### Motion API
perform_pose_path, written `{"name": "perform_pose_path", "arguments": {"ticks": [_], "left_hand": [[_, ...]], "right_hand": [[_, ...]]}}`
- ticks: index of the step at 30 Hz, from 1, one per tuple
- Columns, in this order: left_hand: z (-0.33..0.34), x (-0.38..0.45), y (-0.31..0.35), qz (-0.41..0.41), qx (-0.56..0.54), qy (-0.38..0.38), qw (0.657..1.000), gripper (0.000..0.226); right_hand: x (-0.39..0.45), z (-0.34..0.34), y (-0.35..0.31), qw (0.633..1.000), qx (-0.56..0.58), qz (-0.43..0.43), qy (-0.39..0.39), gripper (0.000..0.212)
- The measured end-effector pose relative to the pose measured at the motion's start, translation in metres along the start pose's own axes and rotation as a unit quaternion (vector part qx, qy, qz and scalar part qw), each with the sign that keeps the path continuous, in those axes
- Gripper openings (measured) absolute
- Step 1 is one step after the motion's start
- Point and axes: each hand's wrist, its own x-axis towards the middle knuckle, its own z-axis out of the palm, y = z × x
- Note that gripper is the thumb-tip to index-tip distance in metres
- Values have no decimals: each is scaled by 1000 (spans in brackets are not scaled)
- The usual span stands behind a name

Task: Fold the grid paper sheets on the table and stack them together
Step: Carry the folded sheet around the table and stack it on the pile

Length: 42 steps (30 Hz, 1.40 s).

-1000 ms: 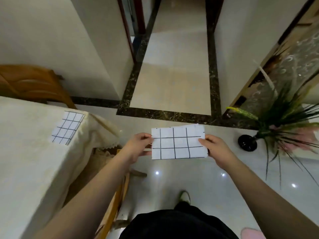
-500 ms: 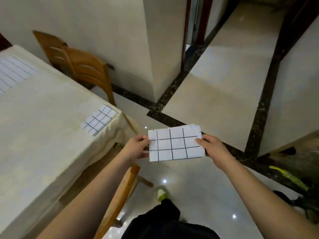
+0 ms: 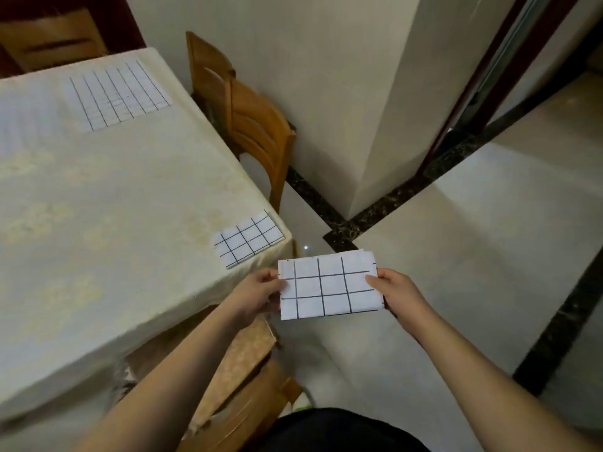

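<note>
Cream tablecloth covers the table on the left, and over the last second the view has swung round from the hallway towards it, so far more of its top now shows. That reads as the person turning back to the table with a finished fold, ready to stack it. At the far left of the cloth lies an unfolded grid sheet, flat and well apart from everything else, with a paler sheet beside it too washed out to make out. Nearer, at the table's corner, a folded grid sheet rests close to the edge; it looks like the start of the stack.

Just right of that corner, held in the air over the floor and clear of the table, is the folded grid paper. Its layers splay a little at the top right edge, so the fold is not pressed tight. The left hand pinches its left edge, thumb on top and fingers curled underneath. The right hand pinches the right edge the same way. Both grips are closed on the paper and keep it level. A wooden chair stands beyond the table corner, against the wall.
</note>
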Motion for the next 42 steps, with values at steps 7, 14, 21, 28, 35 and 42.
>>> {"name": "perform_pose_path", "arguments": {"ticks": [7,14,21,28,35,42], "left_hand": [[-44,18,-1,5,-50,97,994,3],[-76,42,-4,-17,-55,186,981,13],[-87,70,-5,-51,-94,264,959,14],[-96,101,-12,-78,-83,361,926,15],[-113,128,-5,-79,38,411,907,21],[-120,143,-6,-105,112,424,892,19]], "right_hand": [[52,45,-26,995,-62,8,-75,6],[111,81,-38,983,-106,19,-149,16],[181,116,-59,962,-161,10,-221,14],[228,147,-72,945,-218,-13,-242,7],[258,173,-67,929,-295,-50,-216,15],[266,187,-63,901,-377,-88,-197,15]]}}
